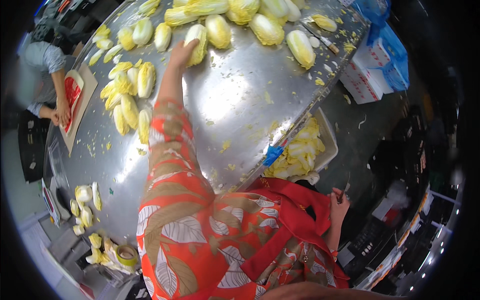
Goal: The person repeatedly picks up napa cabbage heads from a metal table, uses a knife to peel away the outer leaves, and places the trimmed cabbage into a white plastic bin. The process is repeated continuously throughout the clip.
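Note:
At the far side of the metal table [235, 100], my left hand [184, 52] reaches out with its fingers round a pale yellow napa cabbage [196, 44]. More napa cabbages lie beside it, among them one just to the right [218, 31]. My right hand [339, 204] is off to the right, beyond the table's near edge, closed on the handle of a small knife [345, 190] whose thin blade points up. A cluster of smaller cabbages [129, 82] lies left of my left forearm.
A pale bin [328, 135] of loose cabbage leaves [300, 152] stands below the table's right edge. A wooden-handled tool [330, 45] lies at the far right corner, near a white box [365, 75]. Tape [126, 254] sits near left. Another person's hands [61, 112] work at the left edge.

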Motion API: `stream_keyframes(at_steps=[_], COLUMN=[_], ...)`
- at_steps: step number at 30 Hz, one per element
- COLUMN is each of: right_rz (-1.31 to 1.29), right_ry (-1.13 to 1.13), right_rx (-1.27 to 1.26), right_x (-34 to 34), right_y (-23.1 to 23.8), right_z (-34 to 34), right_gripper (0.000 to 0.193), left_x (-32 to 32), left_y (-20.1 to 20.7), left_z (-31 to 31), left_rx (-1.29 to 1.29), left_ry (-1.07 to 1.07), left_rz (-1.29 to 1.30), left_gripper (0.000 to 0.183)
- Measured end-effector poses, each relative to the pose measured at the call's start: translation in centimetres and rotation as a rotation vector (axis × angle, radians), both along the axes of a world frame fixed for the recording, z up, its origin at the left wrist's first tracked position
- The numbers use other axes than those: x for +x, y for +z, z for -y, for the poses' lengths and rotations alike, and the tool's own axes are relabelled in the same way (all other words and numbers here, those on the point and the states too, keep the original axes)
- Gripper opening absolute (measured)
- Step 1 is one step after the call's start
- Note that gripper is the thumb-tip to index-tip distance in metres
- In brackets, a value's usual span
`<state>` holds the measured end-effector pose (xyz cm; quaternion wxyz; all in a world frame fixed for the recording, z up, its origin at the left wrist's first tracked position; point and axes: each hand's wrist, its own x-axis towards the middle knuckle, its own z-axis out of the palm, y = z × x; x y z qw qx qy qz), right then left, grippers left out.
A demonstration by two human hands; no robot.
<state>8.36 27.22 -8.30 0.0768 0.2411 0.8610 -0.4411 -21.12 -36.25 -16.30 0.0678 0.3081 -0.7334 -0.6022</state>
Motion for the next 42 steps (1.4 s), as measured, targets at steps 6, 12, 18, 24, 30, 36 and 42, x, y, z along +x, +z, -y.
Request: stream_keyframes(at_steps=[6,12,18,24,30,36,42], right_rz=[-0.015,-0.283,-0.598,-0.582,-0.645,-0.558,-0.453], right_ry=[0.087,0.303,0.553,0.530,0.463,0.511,0.439], right_rx=[-0.054,-0.113,0.174,0.352,0.334,0.418,0.471], right_x=[-1.6,-7.7,-8.9,-7.8,-6.5,-5.9,-5.4], right_y=[-0.2,5.0,11.0,11.4,11.7,11.9,12.1], right_z=[0.8,8.1,11.5,9.4,8.3,7.4,7.5], right_gripper=[0.021,0.017,0.018,0.014,0.011,0.012,0.011], left_x=[13.6,14.9,15.5,16.5,16.9,17.3,18.0], left_y=[6.4,9.5,15.5,16.4,16.7,16.7,17.2], left_z=[-11.2,-22.3,-30.3,-34.7,-36.2,-36.5,-37.4], left_rx=[0.846,0.593,0.296,0.282,0.213,0.195,0.068], left_ry=[-0.511,-0.737,-1.004,-1.093,-1.142,-1.207,-1.133], left_rz=[-0.435,-0.300,-0.317,-0.311,-0.343,-0.306,-0.376], left_gripper=[0.089,0.081,0.059,0.056,0.057,0.059,0.059])
